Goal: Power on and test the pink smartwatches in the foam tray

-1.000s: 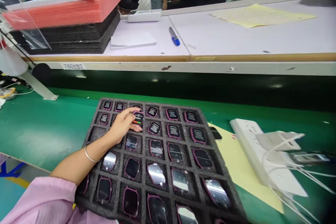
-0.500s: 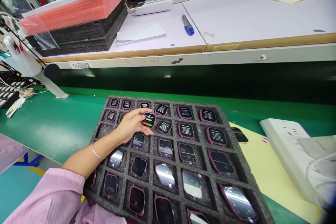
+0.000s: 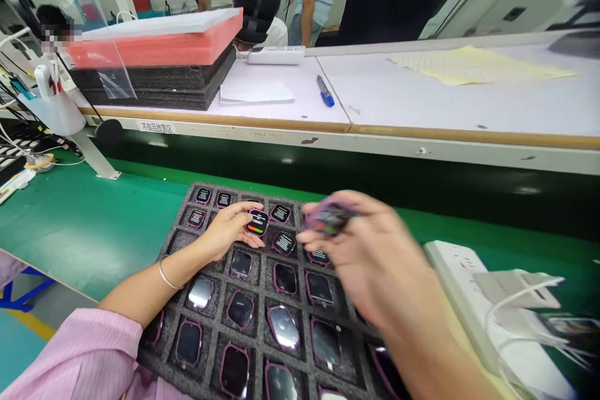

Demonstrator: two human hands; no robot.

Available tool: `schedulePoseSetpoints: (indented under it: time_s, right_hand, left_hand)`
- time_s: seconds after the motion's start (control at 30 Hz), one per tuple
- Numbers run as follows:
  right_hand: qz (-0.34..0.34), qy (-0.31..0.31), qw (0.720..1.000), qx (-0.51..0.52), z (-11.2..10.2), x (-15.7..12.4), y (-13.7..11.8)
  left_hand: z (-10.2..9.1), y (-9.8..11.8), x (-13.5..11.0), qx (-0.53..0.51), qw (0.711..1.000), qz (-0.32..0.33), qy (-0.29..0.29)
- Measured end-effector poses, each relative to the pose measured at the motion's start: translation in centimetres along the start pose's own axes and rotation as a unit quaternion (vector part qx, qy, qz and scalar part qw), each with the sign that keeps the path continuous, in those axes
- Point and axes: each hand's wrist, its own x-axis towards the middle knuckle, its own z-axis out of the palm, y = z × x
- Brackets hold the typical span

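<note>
A black foam tray point(image 3: 178, 240) lies on the green belt and holds several pink-rimmed smartwatch bodies in its cells. My left hand point(image 3: 228, 231) rests on the tray's far left part, fingers closed on a lit watch point(image 3: 257, 223) that shows a coloured bar. My right hand point(image 3: 370, 256) is blurred over the tray's right side. Its fingertips pinch a pink watch body point(image 3: 330, 215) held above the cells. The far rows of watches show lit text screens; the near rows are dark.
A white power strip point(image 3: 462, 290) with plugs and cables lies right of the tray on yellow paper. Behind the belt a white bench point(image 3: 422, 100) carries stacked black and pink foam sheets point(image 3: 159, 62), papers and a blue marker point(image 3: 324, 90). People stand beyond it.
My right hand has come into view from the right, holding a pink watch body over the tray. My left hand stays on the lit watch. The camera has tilted up a little.
</note>
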Motion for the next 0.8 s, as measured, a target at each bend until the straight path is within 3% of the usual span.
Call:
schedulePoseSetpoints:
  time_s: [0.13, 0.23, 0.47, 0.53, 0.6, 0.67, 0.73, 0.8]
  right_hand:
    - [0.119, -0.056, 0.991, 0.012, 2.3, 1.1, 3.7]
    - [0.174, -0.095, 0.980, 0.010, 3.0, 1.2, 5.6]
    - [0.215, -0.177, 0.960, 0.038, 4.7, 0.5, 6.0]
    - [0.201, -0.217, 0.955, 0.007, 5.4, 0.6, 6.4]
    - [0.172, -0.255, 0.950, -0.055, 6.1, 0.9, 7.1]
    - [0.090, -0.272, 0.941, -0.179, 6.9, 1.2, 7.7]
    - [-0.029, -0.258, 0.904, -0.341, 7.7, 1.5, 8.1]
    - [-0.107, -0.232, 0.842, -0.475, 8.5, 1.5, 8.4]
  left_hand:
    - [-1.0, 1.1, -0.8, 0.077, 0.996, 0.042, 0.013]
    - [-2.8, 1.4, -2.5, 0.140, 0.988, 0.062, 0.032]
    - [-9.0, 0.4, -7.8, 0.173, 0.984, 0.028, 0.034]
    - [-10.4, 0.1, -8.8, 0.272, 0.960, 0.047, 0.054]
    - [-11.4, -0.2, -9.4, 0.397, 0.911, 0.092, 0.070]
    - [-12.0, -0.5, -9.7, 0.490, 0.860, 0.127, 0.065]
    - [-12.4, -0.7, -9.8, 0.540, 0.828, 0.143, 0.048]
    - [-12.9, -0.9, -10.0, 0.576, 0.804, 0.142, 0.038]
